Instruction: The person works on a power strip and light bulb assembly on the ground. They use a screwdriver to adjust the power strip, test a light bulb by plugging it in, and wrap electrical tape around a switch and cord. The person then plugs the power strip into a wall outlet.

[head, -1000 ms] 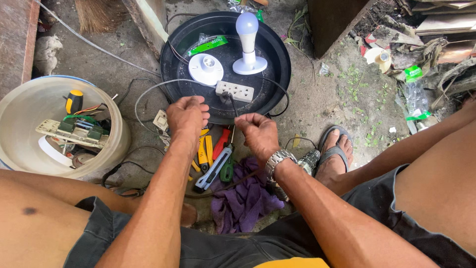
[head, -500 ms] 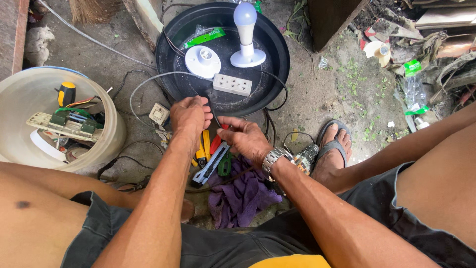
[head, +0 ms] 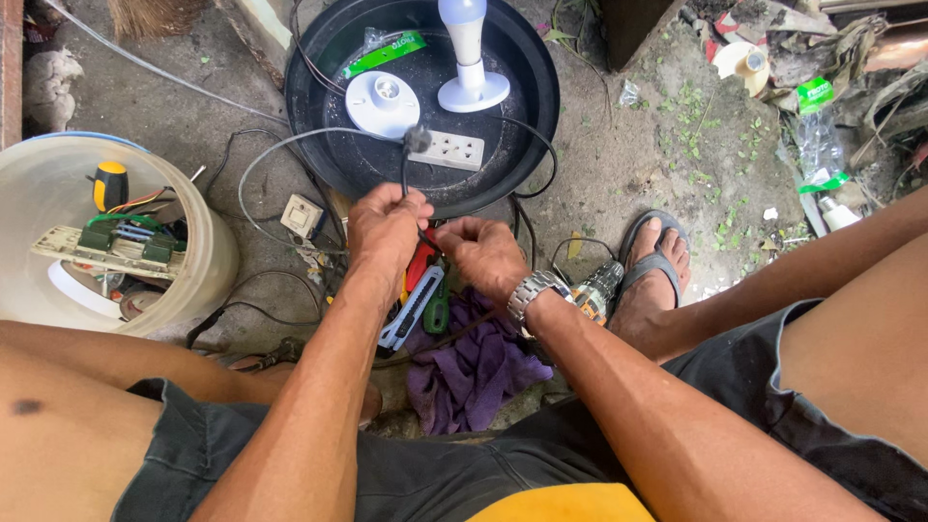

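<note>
Black cord (head: 404,174): thin, plug end up, at black tray's (head: 527,145) near rim | left hand (head: 387,227), right hand (head: 483,253): both closed on cord | tray: white outlet strip (head: 456,150), lamp socket (head: 383,102), bulb (head: 469,58) | bucket (head: 208,256): screwdriver (head: 109,184), parts

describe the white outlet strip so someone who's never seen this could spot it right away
Start at the big round black tray on the ground ahead of the person. The white outlet strip lies flat on its near part, just beyond the left hand. Unlike the round white lamp socket and the upright white bulb behind it, it is a flat rectangle with rows of slots.
</note>
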